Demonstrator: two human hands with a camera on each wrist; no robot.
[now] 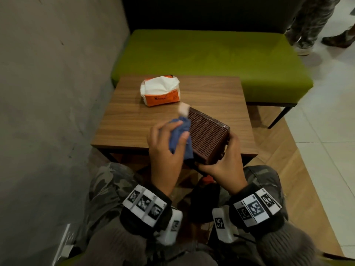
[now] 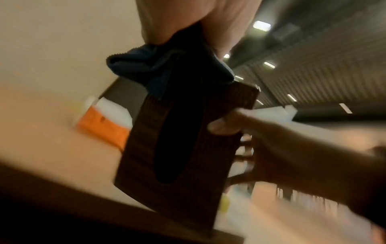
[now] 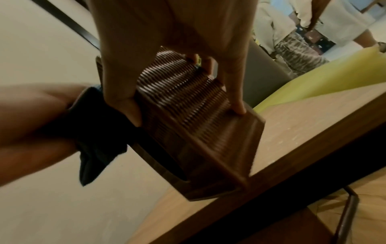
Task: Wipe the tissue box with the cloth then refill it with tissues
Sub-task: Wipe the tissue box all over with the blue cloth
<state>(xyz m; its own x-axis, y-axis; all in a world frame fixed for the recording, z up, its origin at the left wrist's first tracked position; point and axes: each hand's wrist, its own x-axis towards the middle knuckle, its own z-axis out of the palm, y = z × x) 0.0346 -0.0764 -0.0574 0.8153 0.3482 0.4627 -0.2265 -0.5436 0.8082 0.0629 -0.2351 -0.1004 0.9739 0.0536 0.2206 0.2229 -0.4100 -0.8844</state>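
A dark brown woven tissue box (image 1: 207, 136) is held tilted on its side over the near edge of the wooden table (image 1: 134, 116). My right hand (image 1: 224, 162) grips its near end, thumb on one face and fingers on the other. My left hand (image 1: 165, 148) grips a bunched blue cloth (image 1: 181, 139) and presses it against the box's left face, where the dark slot (image 2: 177, 132) shows. A bit of white tissue (image 1: 184, 109) sticks out at the box's far end. An open orange pack of tissues (image 1: 160, 91) lies on the far side of the table.
A green bench (image 1: 211, 56) stands behind the table and a grey wall (image 1: 57, 73) on the left. Another person's legs (image 1: 311, 25) stand at the top right on the tiled floor. My knees are under the table's near edge.
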